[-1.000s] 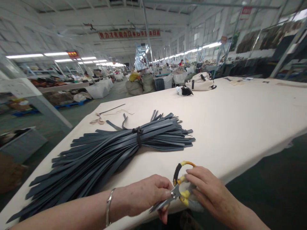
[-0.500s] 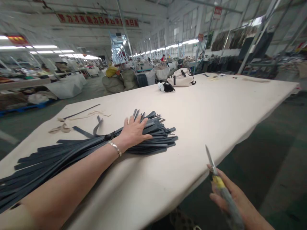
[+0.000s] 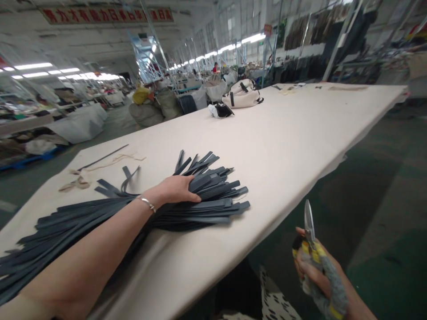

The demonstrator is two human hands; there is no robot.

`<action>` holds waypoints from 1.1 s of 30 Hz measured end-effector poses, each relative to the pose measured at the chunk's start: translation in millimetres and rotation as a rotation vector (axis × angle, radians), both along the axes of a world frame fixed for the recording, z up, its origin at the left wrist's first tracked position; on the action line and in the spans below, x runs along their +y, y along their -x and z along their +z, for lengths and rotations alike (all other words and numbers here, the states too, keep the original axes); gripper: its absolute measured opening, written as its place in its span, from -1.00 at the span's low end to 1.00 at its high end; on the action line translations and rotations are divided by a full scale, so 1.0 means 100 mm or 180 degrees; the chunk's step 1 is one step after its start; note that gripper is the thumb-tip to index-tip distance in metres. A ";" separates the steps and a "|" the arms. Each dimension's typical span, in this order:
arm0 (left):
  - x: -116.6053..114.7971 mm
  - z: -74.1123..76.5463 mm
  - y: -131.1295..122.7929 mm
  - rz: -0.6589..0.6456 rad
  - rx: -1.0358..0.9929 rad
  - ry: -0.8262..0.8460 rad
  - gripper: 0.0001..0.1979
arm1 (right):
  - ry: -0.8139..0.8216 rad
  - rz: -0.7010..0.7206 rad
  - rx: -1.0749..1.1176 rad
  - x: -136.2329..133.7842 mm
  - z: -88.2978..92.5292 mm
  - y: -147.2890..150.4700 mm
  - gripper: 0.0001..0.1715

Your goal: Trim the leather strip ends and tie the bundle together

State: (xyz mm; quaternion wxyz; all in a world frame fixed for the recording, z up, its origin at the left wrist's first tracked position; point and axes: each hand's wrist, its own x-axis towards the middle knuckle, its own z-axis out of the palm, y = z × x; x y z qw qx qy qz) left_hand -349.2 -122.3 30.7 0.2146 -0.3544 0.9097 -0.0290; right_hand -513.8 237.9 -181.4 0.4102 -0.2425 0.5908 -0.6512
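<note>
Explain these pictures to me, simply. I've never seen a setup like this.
There is no robot here, just a person's two bare hands. Every picture comes from one camera worn on the person's head, looking forward and down.

The left hand lies on a tied-looking bundle of dark strips; its fingers are partly hidden, so how firmly it grips is unclear. The right hand holds scissors, blades pointing up, out past the edge of the pale table. Farther back on the table sits a pale bag with black straps.
</note>
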 end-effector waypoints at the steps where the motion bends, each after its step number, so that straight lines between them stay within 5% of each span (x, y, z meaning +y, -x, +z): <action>1: 0.11 -0.02 -0.09 -0.0095 -0.0002 -0.0084 -0.26 | 0.0048 0.0028 -0.0036 0.04 0.02 0.01 -0.12; 7: 0.72 -0.03 -0.37 -0.0741 0.0565 0.0381 -0.10 | -0.0044 0.0111 -0.0008 0.28 0.06 0.08 -0.14; 11: 1.33 -0.04 -0.13 -0.1847 0.1414 0.0246 -0.76 | -0.0266 0.0169 0.0076 0.34 0.06 0.04 -0.23; 14: 1.68 -0.25 0.15 -0.2277 0.1296 -0.0103 -0.83 | -0.0195 0.0218 0.0112 0.34 0.06 -0.03 -0.28; 18: 1.78 -0.62 0.41 -0.1853 0.0977 0.0206 -0.87 | -0.0049 0.0444 -0.0199 0.33 0.05 -0.19 -0.26; 21: 1.76 -0.75 0.46 -0.1762 0.0863 0.0295 -0.87 | -0.0156 0.0586 -0.0423 0.31 0.03 -0.31 -0.30; 29: 1.73 -0.72 0.49 -0.1232 0.0884 -0.0108 -0.85 | -0.0352 0.0883 -0.0427 0.27 0.00 -0.34 -0.25; 33: 1.60 -0.67 0.43 -0.0827 0.1417 -0.0755 -0.80 | 0.0246 0.1187 -0.0841 0.24 -0.02 -0.30 -0.28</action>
